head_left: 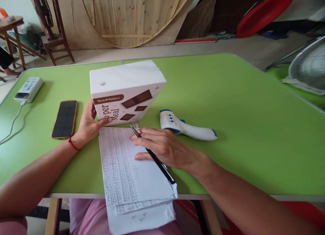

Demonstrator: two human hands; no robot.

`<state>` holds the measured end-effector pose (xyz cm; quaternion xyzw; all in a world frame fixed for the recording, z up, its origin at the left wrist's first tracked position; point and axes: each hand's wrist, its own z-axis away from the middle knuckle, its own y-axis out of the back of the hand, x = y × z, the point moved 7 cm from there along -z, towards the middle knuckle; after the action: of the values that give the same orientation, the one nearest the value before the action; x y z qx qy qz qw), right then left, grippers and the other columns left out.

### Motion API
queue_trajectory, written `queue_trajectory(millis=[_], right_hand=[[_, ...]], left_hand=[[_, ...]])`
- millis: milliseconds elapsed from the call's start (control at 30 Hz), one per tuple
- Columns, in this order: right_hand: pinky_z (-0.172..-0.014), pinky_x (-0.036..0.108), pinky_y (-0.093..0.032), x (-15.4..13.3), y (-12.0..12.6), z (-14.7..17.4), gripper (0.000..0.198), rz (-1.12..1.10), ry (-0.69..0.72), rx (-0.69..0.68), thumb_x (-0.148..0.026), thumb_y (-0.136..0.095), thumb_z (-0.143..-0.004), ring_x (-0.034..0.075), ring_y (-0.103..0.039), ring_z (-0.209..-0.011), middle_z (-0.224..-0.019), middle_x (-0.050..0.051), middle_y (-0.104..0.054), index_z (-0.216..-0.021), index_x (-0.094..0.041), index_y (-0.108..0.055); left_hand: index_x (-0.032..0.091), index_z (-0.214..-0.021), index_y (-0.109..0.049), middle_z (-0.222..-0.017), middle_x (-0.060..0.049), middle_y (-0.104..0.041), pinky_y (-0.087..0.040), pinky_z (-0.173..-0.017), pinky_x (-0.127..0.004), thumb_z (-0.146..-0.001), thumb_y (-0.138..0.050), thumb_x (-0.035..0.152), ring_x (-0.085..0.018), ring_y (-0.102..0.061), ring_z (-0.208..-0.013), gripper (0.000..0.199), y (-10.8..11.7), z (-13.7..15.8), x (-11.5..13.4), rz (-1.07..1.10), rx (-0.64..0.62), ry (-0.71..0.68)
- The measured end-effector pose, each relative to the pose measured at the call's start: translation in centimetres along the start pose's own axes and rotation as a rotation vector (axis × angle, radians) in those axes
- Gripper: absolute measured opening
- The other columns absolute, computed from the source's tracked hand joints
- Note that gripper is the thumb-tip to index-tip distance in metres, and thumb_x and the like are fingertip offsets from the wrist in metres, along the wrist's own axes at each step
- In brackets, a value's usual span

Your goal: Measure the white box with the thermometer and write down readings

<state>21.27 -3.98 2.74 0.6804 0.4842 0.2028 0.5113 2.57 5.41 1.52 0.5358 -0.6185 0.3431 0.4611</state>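
Papers (115, 164) overhang your table (254, 126)
Your left hand (89, 124) clasps the box (138, 104), right hand (165, 147) grasps the pen (161, 166) between fingers; dragging that hand could pull papers off.

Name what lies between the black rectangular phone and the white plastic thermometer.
In the head view: the person's left hand, the white rectangular cardboard box with brown print that it holds, then a strip of green tabletop.

The box (127, 91) bars the middle; far-right tabletop (248, 106) lies open.
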Motion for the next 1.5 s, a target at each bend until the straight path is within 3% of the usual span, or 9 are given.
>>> queue_trajectory(millis=[267, 367, 567, 833, 1033, 1167, 1267, 1333, 1500], right_hand=[[-0.076, 0.034, -0.056, -0.2, 0.1, -0.3, 0.020, 0.072, -0.011, -0.019, -0.037, -0.064, -0.093, 0.022, -0.068, -0.092, -0.091, 0.009, -0.072, -0.096, -0.017, -0.064], [-0.074, 0.033, -0.055, 0.1, 0.5, -0.3, 0.015, 0.090, -0.019, 0.009, -0.032, -0.066, -0.091, 0.022, -0.069, -0.091, -0.090, 0.009, -0.072, -0.095, -0.018, -0.064], [-0.056, 0.028, -0.038, 2.2, 2.6, 0.7, 0.016, 0.243, -0.131, 0.095, -0.014, -0.053, -0.091, 0.015, -0.056, -0.056, -0.062, 0.000, -0.063, -0.081, -0.021, -0.062], [-0.066, 0.033, -0.037, 2.2, 1.1, 1.1, 0.031, 0.528, -0.229, -0.102, 0.005, -0.047, -0.072, 0.023, -0.058, -0.067, -0.068, 0.007, -0.065, -0.088, -0.015, -0.065], [-0.071, 0.034, -0.039, 2.4, 0.5, 1.2, 0.023, 0.470, -0.197, -0.144, 0.001, -0.051, -0.078, 0.022, -0.058, -0.072, -0.070, 0.007, -0.064, -0.082, -0.017, -0.064], [-0.073, 0.034, -0.045, 3.3, 2.1, 1.8, 0.018, 0.370, -0.229, -0.121, -0.004, -0.051, -0.084, 0.021, -0.060, -0.074, -0.073, 0.007, -0.065, -0.086, -0.016, -0.065], [-0.075, 0.039, -0.051, 4.9, 4.3, 3.2, 0.024, 0.437, -0.357, -0.051, -0.012, -0.054, -0.081, 0.027, -0.064, -0.089, -0.095, 0.014, -0.069, -0.102, -0.013, -0.064], [-0.067, 0.040, -0.051, 6.5, 5.0, 4.4, 0.033, 0.518, -0.501, -0.122, -0.014, -0.060, -0.073, 0.032, -0.065, -0.091, -0.103, 0.018, -0.068, -0.106, -0.012, -0.063], [-0.045, 0.030, -0.034, 9.9, 4.0, 6.7, 0.014, 0.404, -0.839, -0.457, -0.013, -0.065, -0.067, 0.023, -0.061, -0.058, -0.076, 0.013, -0.069, -0.080, -0.018, -0.061]], left_hand=[[0.020, -0.105, -0.055, -0.105, -0.005, -0.066, -0.056, -0.087, -0.038, -0.079, -0.077, 0.050, -0.025, -0.066, -0.103, 0.045, 2.6, 1.0, 2.8, 0.049, 0.342, -0.109], [0.021, -0.108, -0.056, -0.109, -0.007, -0.067, -0.056, -0.089, -0.039, -0.080, -0.076, 0.053, -0.026, -0.066, -0.105, 0.048, 2.3, 1.0, 3.1, 0.079, 0.278, -0.111], [0.020, -0.105, -0.054, -0.105, -0.009, -0.067, -0.061, -0.076, -0.039, -0.078, -0.078, 0.049, -0.025, -0.069, -0.090, 0.046, 1.0, 1.9, 0.3, 0.210, 0.236, 0.127], [0.020, -0.115, -0.053, -0.112, -0.010, -0.065, -0.059, -0.083, -0.042, -0.082, -0.075, 0.046, -0.026, -0.067, -0.100, 0.047, 0.4, 2.7, -0.6, 0.186, 0.172, 0.136], [0.022, -0.127, -0.049, -0.124, -0.011, -0.062, -0.055, -0.093, -0.046, -0.085, -0.072, 0.048, -0.030, -0.061, -0.115, 0.055, -0.1, 2.9, -0.7, 0.112, 0.081, 0.121], [0.020, -0.128, -0.047, -0.128, -0.013, -0.060, -0.052, -0.096, -0.047, -0.081, -0.074, 0.055, -0.031, -0.059, -0.117, 0.064, -0.6, 2.8, 0.2, 0.060, 0.064, 0.147], [0.019, -0.125, -0.049, -0.121, -0.013, -0.063, -0.051, -0.094, -0.048, -0.078, -0.075, 0.056, -0.031, -0.061, -0.111, 0.065, -1.2, 2.6, 0.8, 0.013, 0.007, 0.157], [0.019, -0.123, -0.050, -0.120, -0.012, -0.063, -0.050, -0.095, -0.049, -0.080, -0.073, 0.057, -0.031, -0.060, -0.110, 0.061, -1.3, 2.6, 1.1, -0.024, -0.009, 0.154], [0.020, -0.121, -0.052, -0.119, -0.012, -0.064, -0.049, -0.095, -0.051, -0.081, -0.072, 0.057, -0.031, -0.060, -0.110, 0.058, -1.0, 2.6, 0.8, -0.063, 0.004, 0.172]])
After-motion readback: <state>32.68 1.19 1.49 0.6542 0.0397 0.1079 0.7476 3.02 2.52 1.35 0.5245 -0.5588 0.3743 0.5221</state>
